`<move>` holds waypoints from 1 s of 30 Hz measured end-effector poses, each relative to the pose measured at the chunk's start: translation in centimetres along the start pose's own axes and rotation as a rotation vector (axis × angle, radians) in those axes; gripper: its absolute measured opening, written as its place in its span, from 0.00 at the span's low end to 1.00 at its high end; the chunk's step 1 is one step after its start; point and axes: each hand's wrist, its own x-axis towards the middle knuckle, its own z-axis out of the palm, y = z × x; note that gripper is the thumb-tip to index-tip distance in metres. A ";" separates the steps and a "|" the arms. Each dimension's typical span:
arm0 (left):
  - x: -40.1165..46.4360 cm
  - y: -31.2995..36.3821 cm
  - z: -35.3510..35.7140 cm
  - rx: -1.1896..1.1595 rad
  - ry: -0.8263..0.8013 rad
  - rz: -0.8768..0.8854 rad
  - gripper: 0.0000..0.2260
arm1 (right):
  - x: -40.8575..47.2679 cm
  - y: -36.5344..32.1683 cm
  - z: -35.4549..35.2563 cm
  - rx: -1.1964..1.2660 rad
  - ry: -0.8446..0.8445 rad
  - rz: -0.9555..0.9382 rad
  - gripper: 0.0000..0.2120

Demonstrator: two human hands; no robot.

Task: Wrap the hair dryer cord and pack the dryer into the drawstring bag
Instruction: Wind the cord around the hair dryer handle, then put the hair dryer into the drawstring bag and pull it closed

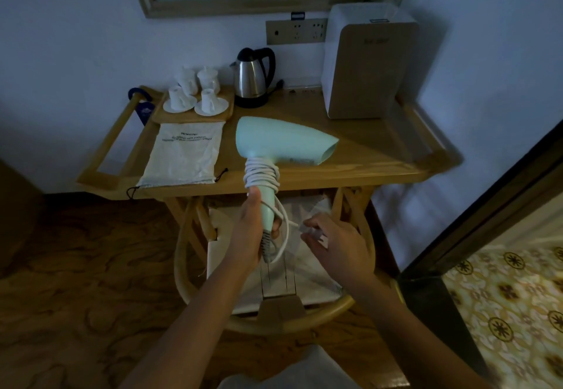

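A pale mint hair dryer (283, 141) is held upright in front of the wooden table, nozzle pointing right. Its white cord (262, 176) is coiled several times around the upper handle, and a loose loop hangs by the handle's base. My left hand (251, 230) grips the lower handle. My right hand (335, 244), blurred, pinches the free end of the cord just right of the handle. The white drawstring bag (182, 157) lies flat on the table's left side, its mouth with dark strings facing me.
On the wooden table (365, 157) stand a tray with white cups (195, 96), a steel kettle (251, 79) and a white box-shaped appliance (368, 62). A round-backed chair with a pale cushion (274, 297) sits beneath my hands. A dark door edge (487, 205) is at right.
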 end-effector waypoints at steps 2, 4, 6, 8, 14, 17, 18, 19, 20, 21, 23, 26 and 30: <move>0.0 0.1 -0.3 0.023 -0.017 0.025 0.22 | 0.1 0.1 0.1 0.015 -0.045 0.025 0.06; -0.1 0.0 -0.3 0.023 -0.001 -0.004 0.21 | 0.5 0.3 0.0 0.093 -0.147 0.067 0.06; -0.2 -0.1 -0.4 0.019 0.019 -0.050 0.22 | 1.2 0.4 -0.4 0.272 -0.331 0.150 0.08; -0.1 -0.1 -0.7 0.019 0.024 -0.069 0.22 | 1.9 0.0 -0.8 0.506 -0.426 0.249 0.18; -0.4 -0.1 -0.9 -0.047 -0.022 -0.004 0.18 | 4.8 -4.1 0.6 0.755 -0.319 0.331 0.25; -0.3 0.2 -1.7 -0.098 -0.161 -0.026 0.17 | 5.2 -5.5 1.4 0.657 -0.266 0.318 0.24; -0.1 0.4 -2.3 -0.096 -0.209 -0.064 0.19 | 5.1 -5.5 1.6 0.641 -0.244 0.314 0.25; 0.2 0.7 -2.9 -0.080 -0.251 -0.109 0.20 | 5.1 -5.5 1.9 0.634 -0.223 0.308 0.25; 0.5 0.9 -3.5 -0.053 -0.288 -0.146 0.21 | 4.9 -5.5 2.1 0.635 -0.205 0.301 0.25; 0.7 1.1 -4.1 -0.023 -0.311 -0.171 0.21 | 4.8 -5.5 2.3 0.639 -0.187 0.293 0.24; 1.1 1.5 -4.9 0.035 -0.320 -0.202 0.18 | 4.6 -5.6 2.8 0.637 -0.161 0.282 0.22; 1.7 1.8 -5.4 0.148 -0.279 -0.201 0.16 | 4.7 -5.1 3.3 0.649 -0.161 0.278 0.22; 2.7 1.5 -5.1 0.205 -0.235 -0.166 0.17 | 5.4 -3.9 3.5 0.642 -0.177 0.284 0.25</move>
